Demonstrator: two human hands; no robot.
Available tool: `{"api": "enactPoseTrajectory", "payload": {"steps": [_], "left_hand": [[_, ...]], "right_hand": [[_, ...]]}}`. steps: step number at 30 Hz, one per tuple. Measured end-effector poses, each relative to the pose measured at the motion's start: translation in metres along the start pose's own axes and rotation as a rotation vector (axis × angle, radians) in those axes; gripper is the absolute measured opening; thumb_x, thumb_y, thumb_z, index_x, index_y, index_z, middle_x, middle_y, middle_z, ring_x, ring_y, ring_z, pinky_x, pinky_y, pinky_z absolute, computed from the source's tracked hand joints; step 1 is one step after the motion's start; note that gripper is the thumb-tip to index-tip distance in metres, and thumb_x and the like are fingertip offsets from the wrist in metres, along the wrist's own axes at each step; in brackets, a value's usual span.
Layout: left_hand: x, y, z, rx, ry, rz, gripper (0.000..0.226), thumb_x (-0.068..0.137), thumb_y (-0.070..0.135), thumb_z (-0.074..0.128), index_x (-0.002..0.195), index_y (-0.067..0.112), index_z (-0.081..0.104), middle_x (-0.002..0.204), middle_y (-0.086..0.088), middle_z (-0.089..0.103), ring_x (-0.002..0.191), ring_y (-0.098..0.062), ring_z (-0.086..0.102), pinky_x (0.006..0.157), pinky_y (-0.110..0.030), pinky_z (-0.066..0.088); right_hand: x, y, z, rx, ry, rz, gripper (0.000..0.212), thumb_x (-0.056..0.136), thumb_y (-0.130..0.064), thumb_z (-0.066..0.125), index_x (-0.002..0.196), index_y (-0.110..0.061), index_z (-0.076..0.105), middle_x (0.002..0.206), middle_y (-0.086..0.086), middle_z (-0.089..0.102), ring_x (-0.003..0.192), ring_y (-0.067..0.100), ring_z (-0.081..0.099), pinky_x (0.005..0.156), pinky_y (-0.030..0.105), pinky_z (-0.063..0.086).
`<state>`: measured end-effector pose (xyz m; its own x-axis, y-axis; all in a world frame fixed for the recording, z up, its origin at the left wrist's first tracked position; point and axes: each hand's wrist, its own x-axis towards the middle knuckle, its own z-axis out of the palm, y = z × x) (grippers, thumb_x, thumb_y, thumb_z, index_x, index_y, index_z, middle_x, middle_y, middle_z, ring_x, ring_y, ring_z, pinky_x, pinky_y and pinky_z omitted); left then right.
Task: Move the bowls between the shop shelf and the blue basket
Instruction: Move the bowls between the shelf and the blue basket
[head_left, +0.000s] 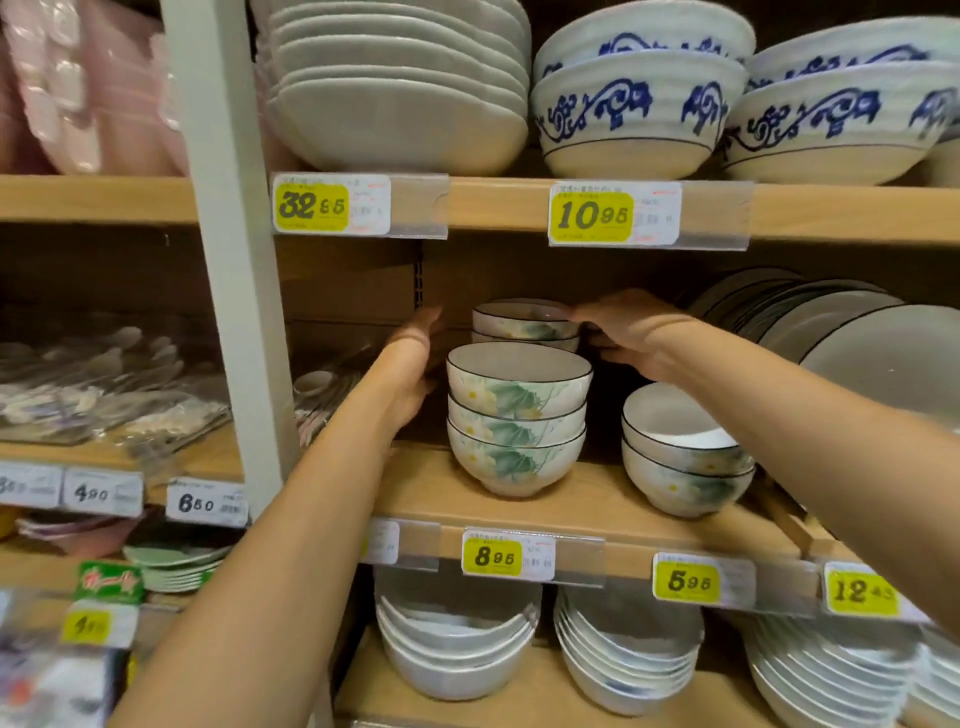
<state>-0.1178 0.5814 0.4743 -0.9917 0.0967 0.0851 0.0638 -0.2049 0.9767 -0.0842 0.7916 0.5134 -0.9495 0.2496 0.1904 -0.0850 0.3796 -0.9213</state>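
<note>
Hands on the middle shelf (597, 506), one to each side of a rear stack of flower-painted bowls (524, 325). Left hand (415, 374) lies just left of this stack, fingers spread loosely and apart from it. Right hand (631, 332) reaches the stack's right rim, fingers spread; contact cannot be told through blur. Front stack of three matching bowls (517, 418) stands between the forearms, untouched; a further pair of bowls (685, 452) sits to its right.
</note>
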Motion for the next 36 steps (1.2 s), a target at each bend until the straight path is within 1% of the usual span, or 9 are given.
{"api": "enactPoseTrajectory", "payload": {"steps": [4, 7, 12, 17, 19, 26, 29, 33, 36], "left_hand": [[-0.063, -0.005, -0.012, 0.087, 0.015, 0.027, 0.048, 0.099, 0.043, 0.037, 0.138, 0.019, 0.049, 0.144, -0.004, 0.048, 0.136, -0.025, 0.038, 0.115, -0.048, 0.022], [-0.107, -0.011, -0.022, 0.131, 0.056, 0.026, 0.049, 0.1, 0.043, 0.037, 0.141, 0.018, 0.047, 0.142, -0.003, 0.05, 0.134, -0.022, 0.041, 0.114, -0.048, 0.027], [-0.18, -0.028, -0.039, 0.149, 0.043, 0.025, 0.037, 0.099, 0.042, 0.04, 0.127, 0.024, 0.055, 0.126, 0.004, 0.062, 0.121, -0.014, 0.053, 0.106, -0.043, 0.038], [-0.251, -0.054, -0.066, 0.106, 0.062, 0.013, 0.03, 0.099, 0.038, 0.042, 0.113, 0.025, 0.065, 0.113, 0.005, 0.072, 0.11, -0.012, 0.064, 0.088, -0.032, 0.051], [-0.275, -0.069, -0.083, 0.105, 0.079, -0.004, 0.031, 0.1, 0.037, 0.041, 0.112, 0.024, 0.066, 0.112, 0.003, 0.072, 0.107, -0.013, 0.066, 0.087, -0.032, 0.052], [-0.34, -0.123, -0.172, 0.155, 0.205, -0.211, 0.03, 0.099, 0.032, 0.042, 0.108, 0.02, 0.068, 0.108, 0.002, 0.074, 0.103, -0.015, 0.068, 0.09, -0.033, 0.049], [-0.36, -0.14, -0.218, 0.156, 0.264, -0.317, 0.031, 0.1, 0.029, 0.041, 0.109, 0.016, 0.068, 0.105, 0.0, 0.074, 0.098, -0.014, 0.069, 0.088, -0.031, 0.05], [-0.38, -0.16, -0.28, 0.193, 0.317, -0.452, 0.032, 0.1, 0.027, 0.041, 0.11, 0.013, 0.067, 0.106, -0.004, 0.074, 0.102, -0.022, 0.068, 0.091, -0.035, 0.05], [-0.387, -0.175, -0.32, 0.203, 0.314, -0.53, 0.031, 0.098, 0.027, 0.044, 0.11, 0.01, 0.067, 0.104, -0.005, 0.074, 0.094, -0.021, 0.067, 0.082, -0.032, 0.048]], "right_hand": [[-0.05, 0.0, -0.006, 0.05, -0.011, -0.118, 0.019, 0.085, -0.014, 0.064, 0.104, -0.011, 0.07, 0.097, 0.003, 0.068, 0.09, 0.016, 0.06, 0.085, 0.035, 0.052], [-0.091, 0.003, -0.008, 0.067, 0.019, -0.224, 0.008, 0.085, -0.014, 0.061, 0.086, -0.02, 0.067, 0.072, -0.016, 0.064, 0.07, -0.001, 0.057, 0.064, 0.018, 0.046], [-0.153, 0.021, 0.0, 0.103, 0.115, -0.323, 0.037, 0.088, -0.013, 0.062, 0.125, -0.016, 0.062, 0.113, -0.003, 0.067, 0.105, 0.006, 0.06, 0.095, 0.026, 0.047], [-0.222, 0.046, 0.029, 0.232, -0.004, -0.39, 0.028, 0.087, -0.011, 0.062, 0.106, -0.032, 0.065, 0.104, -0.009, 0.07, 0.1, 0.0, 0.064, 0.089, 0.017, 0.05], [-0.248, 0.061, 0.05, 0.267, -0.08, -0.343, 0.026, 0.087, -0.011, 0.063, 0.104, -0.029, 0.068, 0.101, -0.009, 0.072, 0.097, -0.002, 0.065, 0.086, 0.014, 0.05], [-0.318, 0.113, 0.151, 0.276, -0.367, -0.008, 0.019, 0.088, -0.008, 0.064, 0.091, -0.024, 0.072, 0.092, -0.006, 0.075, 0.095, 0.011, 0.069, 0.09, 0.027, 0.051], [-0.345, 0.127, 0.201, 0.178, -0.486, 0.091, 0.02, 0.089, -0.009, 0.062, 0.091, -0.026, 0.071, 0.091, -0.008, 0.075, 0.092, 0.006, 0.069, 0.087, 0.025, 0.052], [-0.376, 0.144, 0.266, 0.103, -0.554, 0.223, 0.023, 0.085, -0.001, 0.061, 0.087, -0.021, 0.072, 0.088, 0.013, 0.073, 0.088, 0.021, 0.069, 0.089, 0.04, 0.052], [-0.396, 0.161, 0.31, 0.006, -0.579, 0.281, 0.022, 0.083, -0.003, 0.059, 0.087, -0.021, 0.071, 0.089, 0.008, 0.074, 0.087, 0.027, 0.068, 0.088, 0.039, 0.052]]}}
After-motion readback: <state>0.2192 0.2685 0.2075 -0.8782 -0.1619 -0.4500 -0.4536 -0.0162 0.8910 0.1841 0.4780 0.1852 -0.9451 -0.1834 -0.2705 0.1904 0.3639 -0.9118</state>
